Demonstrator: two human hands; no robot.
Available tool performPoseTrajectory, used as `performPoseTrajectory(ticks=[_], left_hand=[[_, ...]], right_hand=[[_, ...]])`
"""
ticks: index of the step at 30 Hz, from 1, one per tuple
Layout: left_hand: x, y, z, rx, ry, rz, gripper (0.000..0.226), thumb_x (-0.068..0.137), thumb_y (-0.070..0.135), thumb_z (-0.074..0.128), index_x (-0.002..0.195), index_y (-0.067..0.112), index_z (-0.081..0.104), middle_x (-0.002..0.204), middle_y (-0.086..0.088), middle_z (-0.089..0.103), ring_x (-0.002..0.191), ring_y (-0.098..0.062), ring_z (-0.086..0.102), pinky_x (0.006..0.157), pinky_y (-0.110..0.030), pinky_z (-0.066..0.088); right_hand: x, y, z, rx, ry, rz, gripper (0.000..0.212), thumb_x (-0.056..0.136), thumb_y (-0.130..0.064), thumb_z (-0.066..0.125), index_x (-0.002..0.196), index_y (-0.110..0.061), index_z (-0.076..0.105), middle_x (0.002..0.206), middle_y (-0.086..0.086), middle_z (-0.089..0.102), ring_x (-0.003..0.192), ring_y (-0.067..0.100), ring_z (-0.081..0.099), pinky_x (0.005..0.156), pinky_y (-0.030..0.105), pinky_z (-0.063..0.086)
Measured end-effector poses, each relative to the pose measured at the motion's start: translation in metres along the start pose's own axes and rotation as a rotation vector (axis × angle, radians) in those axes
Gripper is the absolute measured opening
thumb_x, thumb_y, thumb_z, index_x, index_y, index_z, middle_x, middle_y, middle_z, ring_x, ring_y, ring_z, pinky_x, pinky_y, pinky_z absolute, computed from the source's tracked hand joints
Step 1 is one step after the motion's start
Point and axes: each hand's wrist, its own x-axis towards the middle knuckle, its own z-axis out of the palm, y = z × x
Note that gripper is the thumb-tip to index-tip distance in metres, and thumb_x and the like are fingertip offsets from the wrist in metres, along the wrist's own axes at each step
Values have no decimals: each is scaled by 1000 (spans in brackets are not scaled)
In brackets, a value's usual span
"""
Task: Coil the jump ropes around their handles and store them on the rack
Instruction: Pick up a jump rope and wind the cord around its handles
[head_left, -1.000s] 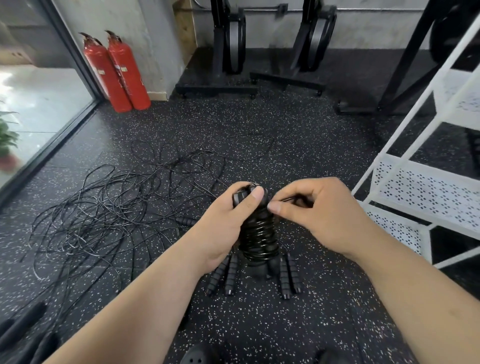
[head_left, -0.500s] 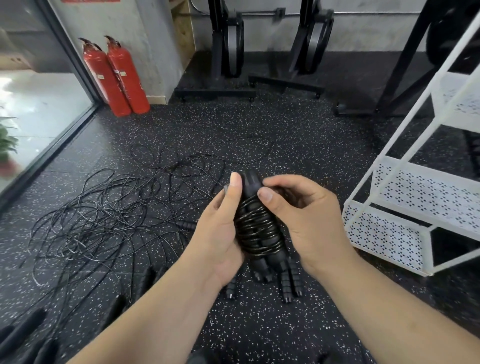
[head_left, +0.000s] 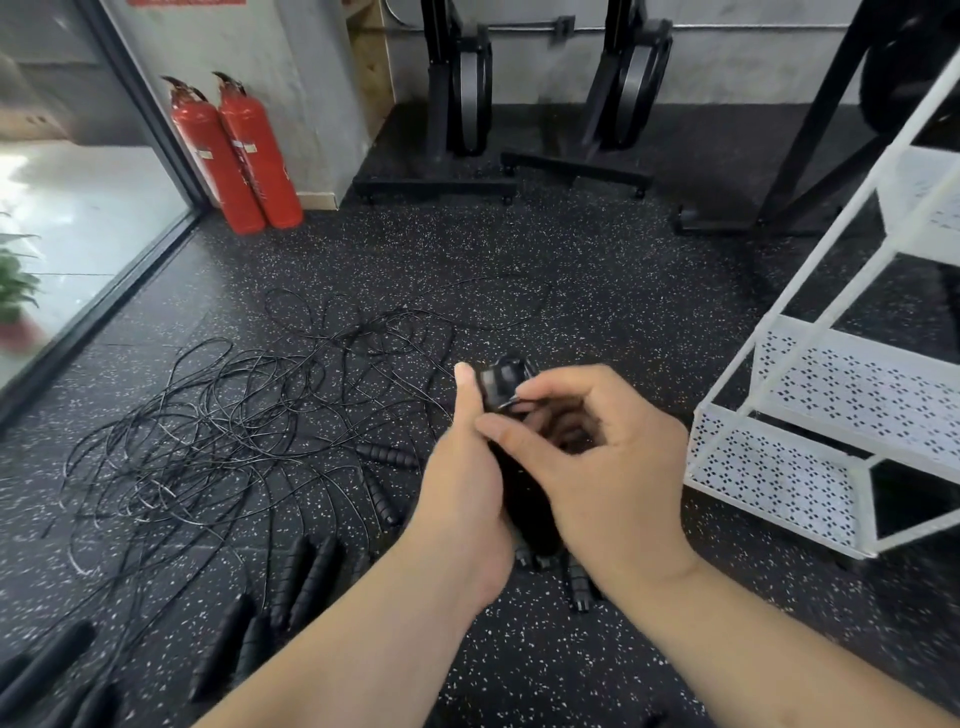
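Over floor (head_left: 519, 270), L hand (head_left: 462, 493), R hand (head_left: 608, 467) hold coiled rope (head_left: 503, 380); extinguisher labels (head_left: 248, 148) illegible

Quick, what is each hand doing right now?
Left hand: grips the coiled jump rope, thumb up along it.
Right hand: pinches the same rope near its top.

I'm holding both bare forearms angled inward, wrists close together. My left hand (head_left: 467, 483) is gripping the wound handle bundle (head_left: 506, 376) from its left side, thumb lying straight up along it. My right hand (head_left: 608, 467) is curling round the bundle's right side, thumb and forefinger pinching near its top end.
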Motion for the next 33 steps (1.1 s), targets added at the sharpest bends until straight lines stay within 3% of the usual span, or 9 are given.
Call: performPoseTrajectory(ticks=[3,7,11,15,20,24,28,33], left_hand=[[-5,-9,2,-81,3,-36,74,88,86,49,81,22,86,104,-7,82,95,-25,81,98,-46,59],[-9,-3,4,-39,111,50,76,90,86,46,71,24,85,93,-9,83,85,-28,82,94,-51,61],[-8,1,4,21,135,72,87,67,96,52,99,21,84,98,-10,83,92,-35,81,96,-59,60],[-7,2,3,122,137,114,100,49,97,50,110,25,82,104,-7,83,100,-33,80,98,-59,60],[-5,0,-1,231,135,216,87,56,98,47,102,33,82,105,1,83,105,-26,78,100,-55,59],[-7,0,0,298,83,284,65,75,92,41,90,44,82,104,6,83,102,-14,79,102,-46,57],[-6,2,1,328,99,290,64,94,82,34,83,42,83,94,10,82,88,-7,78,92,-37,58],[1,-2,-7,310,180,211,83,76,101,40,113,37,78,117,6,79,111,-21,74,107,-50,54]], right_hand=[[-3,-1,3,41,-42,25,27,77,-16,95,95,-29,79,87,-14,77,81,13,74,73,20,57],[-3,-4,-2,172,-108,71,29,86,-3,86,105,-24,77,100,-7,77,98,16,74,81,21,58],[-4,0,-2,10,8,87,27,84,-25,89,102,-37,73,106,-14,72,104,13,71,88,27,56],[1,1,-5,42,9,212,21,84,-33,89,100,-37,77,102,-14,76,99,6,73,92,37,59],[11,-1,-11,-7,-69,218,15,82,-32,91,91,-33,78,94,-13,77,92,9,73,89,39,59],[-3,-3,-5,-69,25,106,12,88,-28,86,92,-35,76,87,-16,74,89,10,72,80,25,56],[-9,-3,-2,-129,33,15,15,94,-24,79,102,-36,76,95,-19,73,96,6,71,80,14,52],[-12,-6,-3,-137,-25,-17,23,94,-14,76,107,-34,75,103,-18,70,101,6,68,83,10,48]])
